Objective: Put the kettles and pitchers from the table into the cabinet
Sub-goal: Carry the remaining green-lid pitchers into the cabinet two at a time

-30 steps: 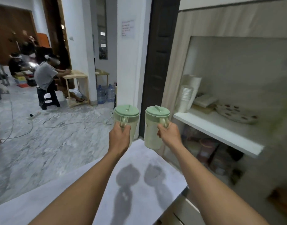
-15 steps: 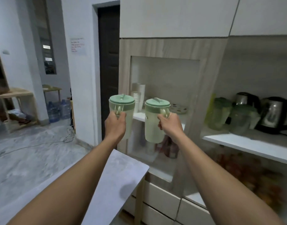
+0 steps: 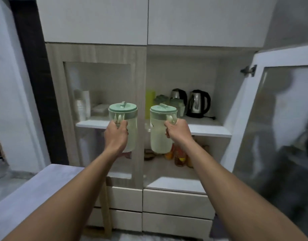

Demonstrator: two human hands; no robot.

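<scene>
Before cabinet point(image 3: 184, 54): 2 held pitchers point(image 3: 130, 129), 2 kettles point(image 3: 198, 104).

No readable text, labels or numbers anywhere

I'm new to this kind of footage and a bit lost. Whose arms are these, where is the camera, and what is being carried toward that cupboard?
There is no machine here: a person wears a camera on the head, so you see their own arms from above. The left hand grips the handle of one green pitcher; the right hand grips another pitcher. Both have lids on and are held upright in front of a cabinet. Its right door stands open. On the shelf inside are two steel kettles and more green pitchers. The corner of a pale table shows lower left.
</scene>
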